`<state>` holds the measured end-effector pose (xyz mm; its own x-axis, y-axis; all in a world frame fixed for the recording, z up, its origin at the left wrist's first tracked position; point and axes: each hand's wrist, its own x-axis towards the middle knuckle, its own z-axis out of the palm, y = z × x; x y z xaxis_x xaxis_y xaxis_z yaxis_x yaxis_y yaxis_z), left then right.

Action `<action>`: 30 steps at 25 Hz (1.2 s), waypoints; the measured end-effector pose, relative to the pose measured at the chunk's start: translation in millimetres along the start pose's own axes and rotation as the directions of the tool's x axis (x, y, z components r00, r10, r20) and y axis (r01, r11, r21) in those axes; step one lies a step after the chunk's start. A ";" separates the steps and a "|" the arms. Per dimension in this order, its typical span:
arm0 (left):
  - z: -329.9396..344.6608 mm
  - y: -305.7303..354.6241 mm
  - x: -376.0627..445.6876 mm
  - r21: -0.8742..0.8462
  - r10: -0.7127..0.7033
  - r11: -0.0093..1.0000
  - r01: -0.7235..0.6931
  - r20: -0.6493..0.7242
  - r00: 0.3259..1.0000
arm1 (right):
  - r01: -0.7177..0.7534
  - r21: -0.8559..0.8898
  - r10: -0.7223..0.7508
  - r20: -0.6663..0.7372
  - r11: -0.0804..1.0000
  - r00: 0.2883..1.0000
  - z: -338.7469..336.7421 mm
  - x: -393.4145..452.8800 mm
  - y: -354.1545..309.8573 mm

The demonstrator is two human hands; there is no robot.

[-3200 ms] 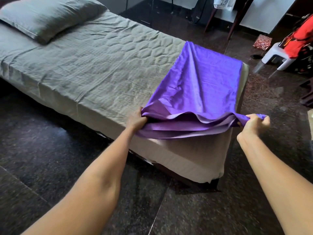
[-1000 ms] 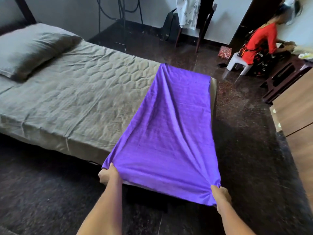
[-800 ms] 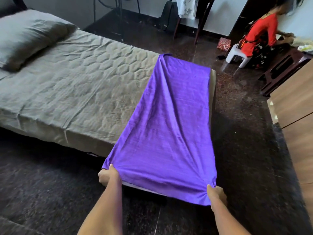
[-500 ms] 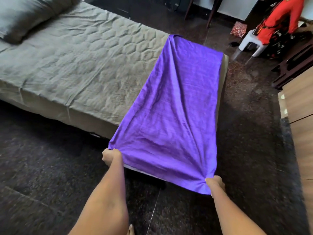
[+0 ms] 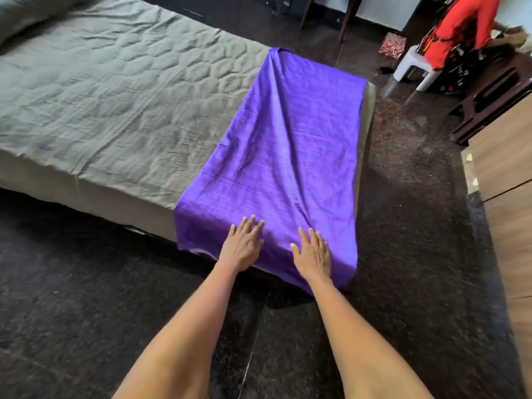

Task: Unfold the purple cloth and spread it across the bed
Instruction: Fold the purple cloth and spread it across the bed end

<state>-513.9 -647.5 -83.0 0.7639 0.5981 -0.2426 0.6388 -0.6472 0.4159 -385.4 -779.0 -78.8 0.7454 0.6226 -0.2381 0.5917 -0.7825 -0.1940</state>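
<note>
A: How far along is the job, taking the bed [image 5: 121, 110] as the marker?

B: Mostly done, I judge. The purple cloth [image 5: 288, 156] lies opened in one long strip across the foot end of the bed, reaching from the bed's far edge to its near edge and hanging a little over the near side. A few long creases run down its middle, and most of the grey sheet toward the pillow end is bare, so the cloth covers only that end

A: So what is left?

B: Smoothing those creases, by the look of it. Whether the strip hides another fold I cannot tell

A: And the hands against the cloth?

B: Both rest on top of it, at the bed's near edge. The left hand [image 5: 241, 246] lies flat, palm down, fingers spread, toward the cloth's pillow-side border. The right hand [image 5: 312, 253] lies flat just beside it, fingers also apart, nearer the bed's foot corner. Neither pinches any fabric; the cloth's near hem hangs just below both wrists
</note>
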 end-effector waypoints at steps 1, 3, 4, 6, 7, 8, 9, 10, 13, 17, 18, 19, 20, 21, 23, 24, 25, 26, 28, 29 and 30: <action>7.4 2.3 5.2 0.065 -0.003 0.998 0.001 0.041 0.999 | -0.085 0.018 0.085 -0.022 0.996 0.996 4.0 3.7 10.1; 10.5 3.8 9.7 0.041 -0.200 0.979 0.199 0.002 0.980 | -0.312 0.140 0.325 -0.080 0.940 0.942 0.5 8.0 39.2; 7.2 4.5 11.8 -0.004 -0.315 0.949 0.315 -0.008 0.949 | -0.402 0.210 0.426 -0.080 0.891 0.901 -4.7 9.6 51.3; 2.6 16.5 19.8 -0.026 -0.406 0.914 0.406 0.006 0.914 | -0.467 0.268 0.499 -0.065 0.843 0.864 -18.4 17.7 67.7; 2.8 26.4 26.0 -0.007 -0.372 0.928 0.372 0.005 0.928 | -0.476 0.295 0.511 -0.054 0.829 0.858 -25.7 25.5 71.4; 3.6 39.6 32.9 0.014 -0.284 0.959 0.284 0.018 0.959 | -0.494 0.346 0.535 -0.026 0.797 0.844 -33.1 35.2 74.0; 7.1 56.3 40.3 0.029 -0.175 0.984 0.173 0.052 0.983 | -0.519 0.412 0.561 0.023 0.749 0.828 -38.8 44.2 77.9; 13.6 74.5 47.7 0.046 -0.066 0.997 0.063 0.089 0.994 | -0.531 0.471 0.574 0.063 0.704 0.817 -42.3 51.7 84.3; 35.0 124.4 68.3 0.094 0.074 0.992 -0.087 0.131 0.989 | -0.520 0.581 0.554 0.138 0.626 0.821 -41.5 59.9 106.2; 56.2 175.7 107.1 0.170 0.029 0.984 -0.048 0.117 0.993 | -0.443 0.769 0.466 0.215 0.461 0.858 -23.9 71.6 134.0; 59.5 185.1 118.8 0.176 -0.010 0.984 -0.009 0.110 0.994 | -0.430 0.808 0.432 0.246 0.404 0.868 -21.8 84.8 139.9; 62.4 192.6 129.6 0.183 -0.046 0.983 0.029 0.086 0.995 | -0.424 0.845 0.399 0.284 0.326 0.872 -22.4 99.3 143.4; 65.2 200.2 140.7 0.189 -0.085 0.979 0.073 0.053 0.995 | -0.427 0.870 0.366 0.325 0.246 0.872 -23.4 117.3 147.0; 67.1 205.4 150.4 0.191 -0.113 0.976 0.106 0.028 0.993 | -0.432 0.882 0.334 0.357 0.186 0.872 -25.7 135.5 147.9; 71.0 218.9 172.4 0.197 -0.148 0.970 0.145 0.002 0.989 | -0.424 0.900 0.261 0.388 0.097 0.884 -39.1 178.4 150.7; 73.0 223.2 181.6 0.203 -0.154 0.967 0.152 -0.006 0.988 | -0.409 0.911 0.215 0.388 0.061 0.896 -47.0 199.6 150.2; 75.1 225.8 189.4 0.200 -0.159 0.967 0.161 -0.024 0.987 | -0.405 0.913 0.176 0.391 0.053 0.904 -56.5 220.1 147.9; 77.1 227.3 194.5 0.188 -0.162 0.968 0.168 -0.043 0.986 | -0.405 0.913 0.154 0.393 0.050 0.906 -64.7 238.5 145.1; 82.6 227.6 199.0 0.202 -0.161 0.963 0.177 -0.091 0.983 | -0.413 0.908 0.144 0.401 0.067 0.905 -76.9 269.0 142.4; 86.1 226.6 202.1 0.219 -0.166 0.958 0.185 -0.101 0.981 | -0.421 0.903 0.140 0.408 0.084 0.902 -82.7 283.0 142.3; 88.3 226.5 206.0 0.227 -0.167 0.956 0.186 -0.100 0.981 | -0.426 0.899 0.132 0.413 0.102 0.901 -86.9 295.6 142.2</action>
<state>-203.7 -712.7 -116.1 0.6332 0.7421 -0.2200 0.7737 -0.6147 0.1532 -54.2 -706.5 -94.1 0.6232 0.4596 -0.6328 -0.5332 -0.3421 -0.7737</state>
